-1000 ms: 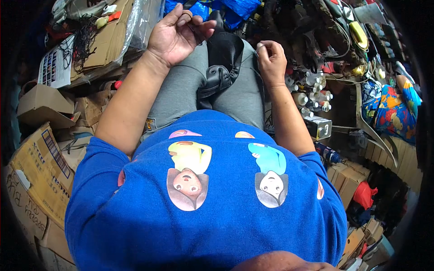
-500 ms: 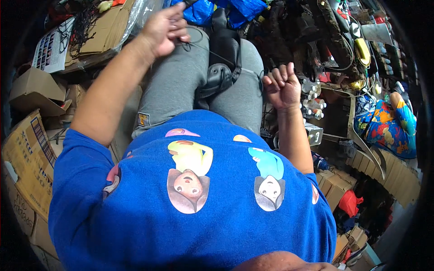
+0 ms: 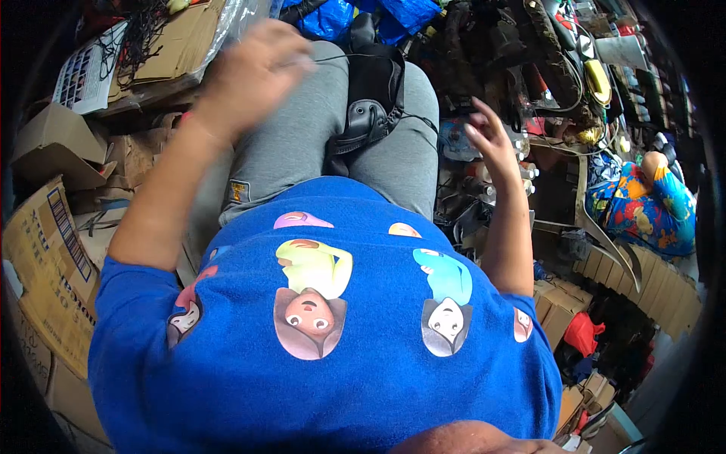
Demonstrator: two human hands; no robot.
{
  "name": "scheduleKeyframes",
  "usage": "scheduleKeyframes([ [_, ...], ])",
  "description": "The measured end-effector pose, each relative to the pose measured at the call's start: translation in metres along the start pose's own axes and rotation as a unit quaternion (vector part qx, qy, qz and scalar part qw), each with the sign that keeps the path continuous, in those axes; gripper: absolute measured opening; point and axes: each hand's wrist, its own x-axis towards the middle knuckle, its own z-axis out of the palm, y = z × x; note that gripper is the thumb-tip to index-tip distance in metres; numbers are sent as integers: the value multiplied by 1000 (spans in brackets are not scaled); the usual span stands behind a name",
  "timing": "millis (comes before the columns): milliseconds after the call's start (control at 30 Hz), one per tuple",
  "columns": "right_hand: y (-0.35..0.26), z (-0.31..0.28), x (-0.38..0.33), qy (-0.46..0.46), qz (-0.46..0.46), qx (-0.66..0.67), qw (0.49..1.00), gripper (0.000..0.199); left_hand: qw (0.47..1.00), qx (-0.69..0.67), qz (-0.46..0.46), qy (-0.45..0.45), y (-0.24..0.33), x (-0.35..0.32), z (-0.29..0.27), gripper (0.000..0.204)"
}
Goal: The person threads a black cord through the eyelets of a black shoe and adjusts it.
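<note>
At the fingertips of the left hand (image 3: 261, 68), only a blur over the person's left thigh: apparently bent, but no telling whether pinched on the dark thread (image 3: 355, 55) or parted from it. On the right hand (image 3: 495, 144), raised beside the other thigh, thumb and a finger spread apart, with nothing visible between. From near the left fingers, across to the black shoe (image 3: 378, 87), a line of that thread; off the shoe's right edge, more of it in a loose curl over the grey trousers (image 3: 295, 113). Tucked between the thighs, the shoe itself, apparently untouched by either hand. Along its rim, perhaps, some stitching already in place, though too small to count; with slack thread on both sides and no finished end in sight, probably part-way, with loose lengths left to deal with. Just below the right hand, a cluster of small bottles (image 3: 527, 170), close enough to snag a trailing end. Past the knees, blue plastic (image 3: 321, 21); to the left, flat cardboard (image 3: 181, 41) under a tangle of black cord (image 3: 144, 45), and an open box (image 3: 64, 144). Far right, well apart, a person in multicoloured clothing (image 3: 639, 208).
</note>
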Motion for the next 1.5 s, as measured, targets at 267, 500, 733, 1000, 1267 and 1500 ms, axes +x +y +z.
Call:
scheduleKeyframes([
  [267,-89,74,51,-78,-186,-389,899,44,971,97,80,-201,69,-2,70,45],
  [500,-53,76,34,-10,-122,-323,938,43,977,-26,72,-197,52,-18,77,32],
  [733,-56,90,31,118,-211,-302,922,42,978,-124,36,-165,35,13,68,30],
  [1000,-58,81,10,-142,-115,-241,953,27,971,-176,-28,-162,30,46,121,40],
  [1267,-47,68,-11,-115,-122,-150,974,26,966,-195,-30,-166,30,54,130,44],
  [1500,-69,58,-25,-36,-145,-110,983,11,948,-180,17,-262,9,79,112,41],
])
